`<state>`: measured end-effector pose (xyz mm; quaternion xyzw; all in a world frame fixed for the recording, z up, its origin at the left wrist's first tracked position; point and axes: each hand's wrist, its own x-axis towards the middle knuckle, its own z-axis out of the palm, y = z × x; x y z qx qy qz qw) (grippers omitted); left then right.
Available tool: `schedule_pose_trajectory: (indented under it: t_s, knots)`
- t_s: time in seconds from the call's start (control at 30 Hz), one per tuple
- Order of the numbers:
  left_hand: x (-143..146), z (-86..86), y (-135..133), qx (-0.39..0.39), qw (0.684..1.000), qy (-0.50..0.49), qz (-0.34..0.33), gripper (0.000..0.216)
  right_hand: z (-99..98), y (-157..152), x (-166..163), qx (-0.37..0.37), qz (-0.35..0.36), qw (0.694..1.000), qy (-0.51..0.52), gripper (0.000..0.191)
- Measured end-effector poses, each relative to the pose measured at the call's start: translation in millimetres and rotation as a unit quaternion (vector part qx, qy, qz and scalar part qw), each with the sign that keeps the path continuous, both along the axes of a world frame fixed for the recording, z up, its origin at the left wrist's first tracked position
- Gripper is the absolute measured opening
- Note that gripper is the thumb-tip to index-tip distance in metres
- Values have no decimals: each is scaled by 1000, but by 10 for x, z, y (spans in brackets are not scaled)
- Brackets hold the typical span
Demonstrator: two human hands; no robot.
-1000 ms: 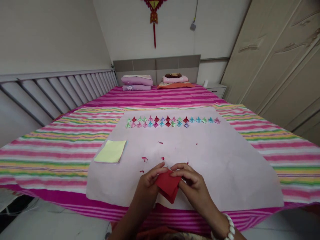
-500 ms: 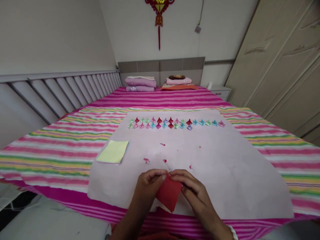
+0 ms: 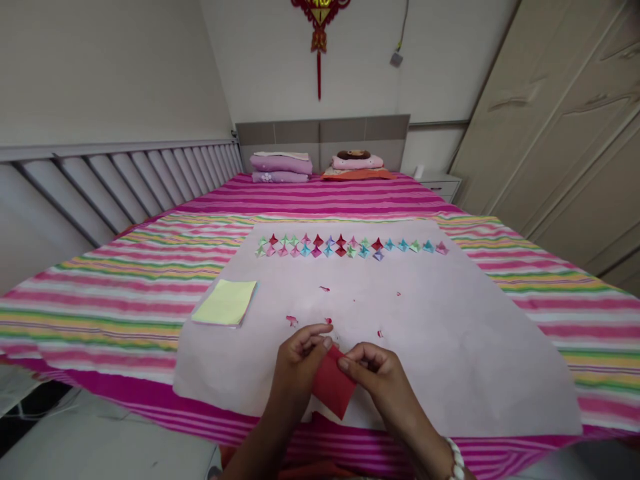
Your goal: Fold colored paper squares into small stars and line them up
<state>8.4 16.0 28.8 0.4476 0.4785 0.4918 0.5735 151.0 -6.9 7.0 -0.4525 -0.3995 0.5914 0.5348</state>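
A red sheet of paper (image 3: 334,385), folded to a diamond-like shape, is held up between both hands near the front edge of the white sheet (image 3: 450,360). My left hand (image 3: 299,360) pinches its upper left edge between thumb and fingers. On the upper right edge, my right hand (image 3: 375,373) grips it with the thumb on top and the fingers curled behind. Beyond the hands lie small red paper scraps (image 3: 292,321). Farther back stand two rows of small folded paper pieces (image 3: 341,247) in red, pink, green, blue and purple.
A stack of square paper (image 3: 225,303), yellow on top, lies at the left of the white sheet. Underneath is a bed with a striped cover (image 3: 110,287). Folded bedding (image 3: 281,167) rests by the headboard (image 3: 280,133). A wardrobe (image 3: 560,133) stands at the right.
My right hand's fingers have curled, and its thumb has come onto the front of the red paper. The left index finger has lifted slightly.
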Motion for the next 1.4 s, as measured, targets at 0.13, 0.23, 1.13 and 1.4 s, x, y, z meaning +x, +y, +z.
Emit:
schedule_pose_trajectory:
  t_s: [0.13,0.23,1.13,1.4]
  knots:
    - [-23,-35,47,-15,999,-9,-35,34,29,23,53,-4,-25,1000,2,29]
    - [-10,-93,41,-23,996,-16,-85,32,66,48,102,-2,-46,999,-3,28]
    - [44,34,114,27,999,-20,13,17,48,105,130,17,-61,997,37,28]
    - [0,-35,59,-31,991,19,-126,22,106,170,276,60,-46,996,-36,28]
